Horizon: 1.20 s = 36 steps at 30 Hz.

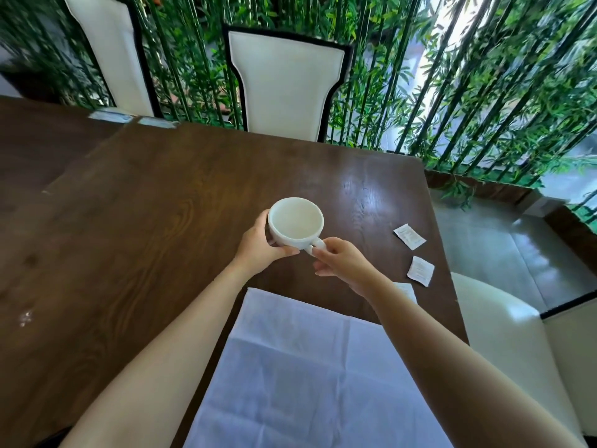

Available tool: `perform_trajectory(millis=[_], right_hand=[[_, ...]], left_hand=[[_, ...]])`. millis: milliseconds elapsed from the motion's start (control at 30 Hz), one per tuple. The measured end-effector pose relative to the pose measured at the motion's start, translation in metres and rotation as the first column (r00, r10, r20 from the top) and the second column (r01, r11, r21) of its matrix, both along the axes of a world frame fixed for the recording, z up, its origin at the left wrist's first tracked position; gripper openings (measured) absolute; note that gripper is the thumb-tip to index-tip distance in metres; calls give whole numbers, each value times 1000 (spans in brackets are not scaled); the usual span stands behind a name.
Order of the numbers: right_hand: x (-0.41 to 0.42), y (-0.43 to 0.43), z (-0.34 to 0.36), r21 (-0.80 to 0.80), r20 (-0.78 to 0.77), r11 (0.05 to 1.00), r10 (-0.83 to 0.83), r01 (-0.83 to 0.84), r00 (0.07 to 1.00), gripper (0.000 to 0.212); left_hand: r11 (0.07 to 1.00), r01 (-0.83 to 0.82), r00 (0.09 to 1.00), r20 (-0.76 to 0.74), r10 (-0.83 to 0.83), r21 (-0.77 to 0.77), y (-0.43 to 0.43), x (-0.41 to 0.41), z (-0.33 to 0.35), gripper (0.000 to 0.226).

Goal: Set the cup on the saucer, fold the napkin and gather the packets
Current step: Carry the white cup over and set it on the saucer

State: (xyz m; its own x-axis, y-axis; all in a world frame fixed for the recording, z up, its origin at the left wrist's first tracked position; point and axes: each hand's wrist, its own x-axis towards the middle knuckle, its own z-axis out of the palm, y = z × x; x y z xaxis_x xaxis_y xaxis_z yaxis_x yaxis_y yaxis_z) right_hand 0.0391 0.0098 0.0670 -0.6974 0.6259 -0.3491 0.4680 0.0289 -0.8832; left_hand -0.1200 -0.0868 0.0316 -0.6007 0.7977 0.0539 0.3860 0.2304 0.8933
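Note:
A white, empty cup [295,221] is held over the middle of the dark wooden table [145,195]. My left hand [258,245] wraps round its left side and bottom. My right hand [339,261] pinches the cup's handle between thumb and fingers. No saucer shows in view. A white napkin [310,373] lies spread flat on the table in front of me, under my forearms. Three white packets lie at the right: one [409,236] farthest, one [420,270] nearer the edge, and one [406,291] half hidden by my right forearm.
A white chair with a black frame [284,82] stands across the table, another [109,50] to its left. A white seat [504,321] sits at the table's right edge. Two pale slips [111,117] lie at the far edge. Bamboo plants [452,92] fill the background.

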Motion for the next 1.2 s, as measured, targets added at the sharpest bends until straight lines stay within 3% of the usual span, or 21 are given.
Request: perform_trajectory(millis=[367,567,833,1200], right_hand=[[26,-40,80,134,-57,976,180,-171,982,24],[27,-85,103,60,-131,968,249,-243,959,27],[20,-161,96,55,-155,928,373,-369,915,33],[3,-267,60,-16,-197,835,537,-550,820,26]], left_hand=[[990,-116,988,-92,123,79,-54,34,84,83],[968,-231,963,-116,241,98,-115,48,110,85],[927,-364,919,-128,373,88,-215,63,111,83],[853,-522,852,-33,522,8,-342,79,85,88]])
